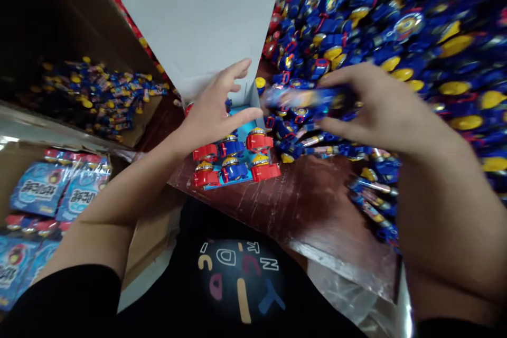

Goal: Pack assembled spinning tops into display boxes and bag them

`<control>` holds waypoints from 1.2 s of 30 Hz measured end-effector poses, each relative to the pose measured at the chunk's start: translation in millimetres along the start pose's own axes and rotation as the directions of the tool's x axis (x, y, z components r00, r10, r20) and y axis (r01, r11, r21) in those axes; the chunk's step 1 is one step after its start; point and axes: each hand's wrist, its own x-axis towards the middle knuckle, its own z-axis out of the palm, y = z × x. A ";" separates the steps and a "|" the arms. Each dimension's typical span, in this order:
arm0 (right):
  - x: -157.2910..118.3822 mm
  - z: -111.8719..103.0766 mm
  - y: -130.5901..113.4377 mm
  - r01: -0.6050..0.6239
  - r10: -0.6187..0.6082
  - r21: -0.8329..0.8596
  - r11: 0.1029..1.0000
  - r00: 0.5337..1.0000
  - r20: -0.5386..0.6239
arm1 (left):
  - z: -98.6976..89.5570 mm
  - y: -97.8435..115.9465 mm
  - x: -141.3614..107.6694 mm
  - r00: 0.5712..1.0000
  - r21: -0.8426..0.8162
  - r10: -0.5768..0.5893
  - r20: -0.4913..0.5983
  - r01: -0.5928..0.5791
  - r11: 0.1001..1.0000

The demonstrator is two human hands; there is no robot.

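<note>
My left hand is over a light-blue display box, with its fingers apart and nothing in them. Rows of red toy watches and blue toy watches stand in the box, with silver and yellow tops. The box's tall white lid rises behind them. To the right, my right hand grips a long blue toy between thumb and fingers. Motion smears this toy, so its exact kind is unclear. Its left end is close to the box's right side.
A large heap of blue and yellow toy watches covers the right of the dark red table. Small printed tubes lie by its front. At left, a carton holds more tubes; below it are wrapped blue packs.
</note>
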 end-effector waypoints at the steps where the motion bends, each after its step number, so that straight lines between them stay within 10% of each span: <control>1: 24.8 2.3 -11.3 0.082 -0.081 -0.009 0.997 0.997 0.014 | 5.3 -1.8 8.3 0.999 -0.045 0.006 0.034 -0.005 0.999; 10: 81.3 33.3 -16.3 -0.087 0.111 0.566 0.820 0.994 -0.007 | -6.4 -22.3 1.3 0.998 0.065 0.053 -0.035 -0.051 0.997; 15: 88.0 30.2 -10.0 -0.112 0.113 0.112 0.987 0.993 -0.009 | -6.6 -44.5 -2.2 0.999 0.150 0.020 0.036 -0.026 0.988; 21: 103.0 53.3 -32.6 -0.046 0.133 -0.293 0.955 0.949 0.286 | 2.5 -49.1 -4.0 0.996 0.214 -0.054 0.068 0.038 0.976; 28: 118.7 64.7 -41.9 0.210 -0.062 -0.311 0.927 0.903 0.426 | 3.9 -42.7 7.0 0.997 0.211 -0.033 0.072 0.018 0.977; 36: 102.0 48.7 -22.4 -0.128 0.167 -0.198 0.972 0.966 0.197 | 22.2 -54.8 29.1 0.991 0.167 0.131 0.032 -0.135 0.977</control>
